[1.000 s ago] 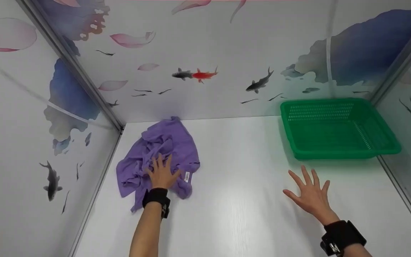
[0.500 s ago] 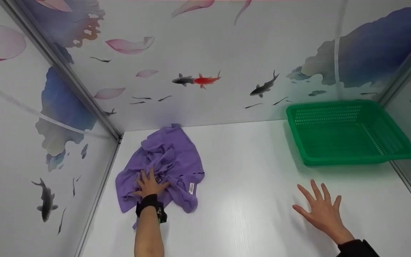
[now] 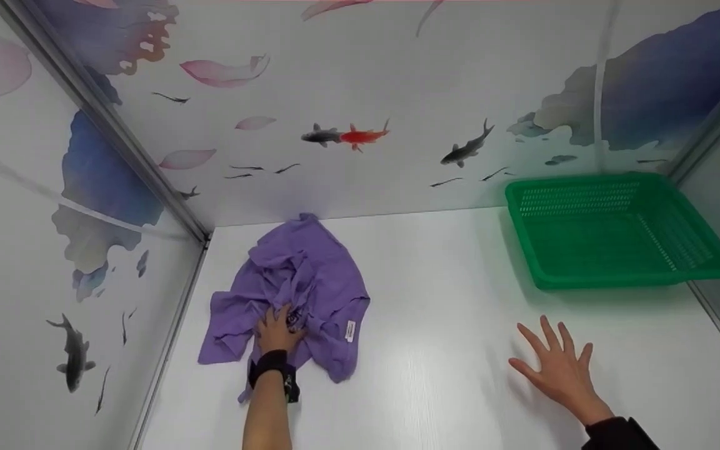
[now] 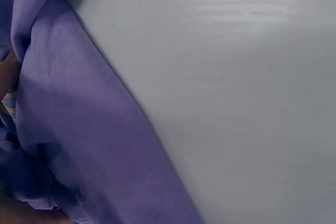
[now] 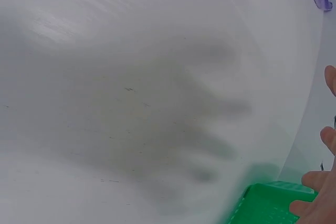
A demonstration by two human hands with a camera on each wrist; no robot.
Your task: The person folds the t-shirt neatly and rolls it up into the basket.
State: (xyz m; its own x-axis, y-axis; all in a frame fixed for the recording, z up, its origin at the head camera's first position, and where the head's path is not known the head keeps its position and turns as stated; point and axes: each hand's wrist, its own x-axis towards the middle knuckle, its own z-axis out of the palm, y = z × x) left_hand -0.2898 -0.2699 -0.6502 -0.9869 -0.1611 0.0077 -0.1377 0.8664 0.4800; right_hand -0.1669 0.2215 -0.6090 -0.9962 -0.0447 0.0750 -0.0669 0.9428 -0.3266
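Note:
A crumpled purple cloth (image 3: 319,281) lies at the left back of the white table, with a small white label and a dark printed patch among its folds. My left hand (image 3: 279,331) is on its front middle, fingers drawn in and gripping the fabric. In the left wrist view the cloth (image 4: 100,114) spreads smooth beside finger parts at the left edge; the fingertips are buried in folds. My right hand (image 3: 560,372) hovers with fingers spread, holding nothing, in front of a green plastic basket (image 3: 610,281). Its fingers (image 5: 317,179) show at the right edge of the right wrist view.
The basket stands at the back right corner, against the rear panel. White panels (image 3: 397,81) painted with fish and petals enclose the left, back and right. A grey metal strip (image 3: 169,337) edges the table (image 3: 422,350) on the left.
My left hand first slid over the cloth with fingers spread, then drew its fingers in. The cloth bunched and its right part shifted rightward. My right hand stays spread; the head view tilted slightly.

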